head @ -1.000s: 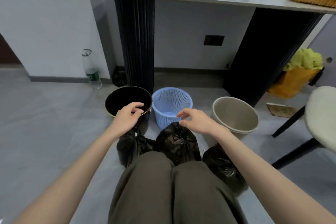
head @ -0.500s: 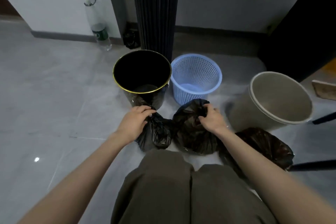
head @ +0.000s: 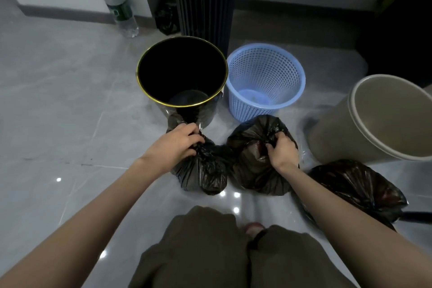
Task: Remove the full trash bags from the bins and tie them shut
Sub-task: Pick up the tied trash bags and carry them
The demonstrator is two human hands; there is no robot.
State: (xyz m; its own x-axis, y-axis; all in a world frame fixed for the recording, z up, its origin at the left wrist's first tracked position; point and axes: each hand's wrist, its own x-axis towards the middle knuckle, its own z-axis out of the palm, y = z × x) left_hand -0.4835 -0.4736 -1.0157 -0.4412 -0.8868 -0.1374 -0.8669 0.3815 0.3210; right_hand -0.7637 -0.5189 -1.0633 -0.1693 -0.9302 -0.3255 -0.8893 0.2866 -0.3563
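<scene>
glossy crinkled plastic bags (head: 205,170); polished floor (head: 58,100).

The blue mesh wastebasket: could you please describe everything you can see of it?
The blue mesh wastebasket is light-blue plastic with lattice walls, a solid rim and solid bottom. It stands upright on the grey tile floor, unlined and seemingly empty. The black gold-rimmed bin stands close on its left; a black trash bag lies just before it; whether either touches it is unclear.

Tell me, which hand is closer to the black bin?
Left. The left hand grips the left bag right in front of the black bin; the right hand grips the middle bag farther over, in front of the blue basket.
</scene>
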